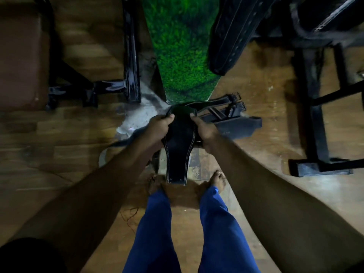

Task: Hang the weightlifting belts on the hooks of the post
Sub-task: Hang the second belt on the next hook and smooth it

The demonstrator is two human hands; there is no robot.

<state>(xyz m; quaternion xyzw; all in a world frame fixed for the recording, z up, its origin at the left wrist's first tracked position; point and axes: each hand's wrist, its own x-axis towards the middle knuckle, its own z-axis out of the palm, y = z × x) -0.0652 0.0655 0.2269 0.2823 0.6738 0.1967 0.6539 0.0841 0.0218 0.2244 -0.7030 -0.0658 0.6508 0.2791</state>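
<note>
Here the person holds one belt (178,146) with both hands in the centre of the frame, above the wooden floor (59,138). The left hand (159,127) is closed on the left edge of the wide padded part, and the right hand (203,128) is closed on the right edge, so each grip is clamped on the belt. The narrow end with white stitching hangs down toward the bare feet (217,181). The other end, with the straps and buckles (236,101), reaches to the right of centre, just above the hands; I cannot tell if the buckles belong to this belt or to a second one that lies on the floor there.

In the upper right of the frame another belt (232,36) hangs already, dark and with rows of holes, beside the green post (181,56) that runs up the middle of the picture. The hook itself is not visible, it is hidden or out of the frame. Black metal frames (130,56) stand at the upper left and at the right.

I judge that the step in hand is the picking up of the next belt, with at least one belt already hung. The next move asks to raise the belt toward the post, to find a free hook, and to bring the buckle end or a loop over it. The belt looks stiff and heavy, so two hands will probably stay useful until it sits on the hook.
</note>
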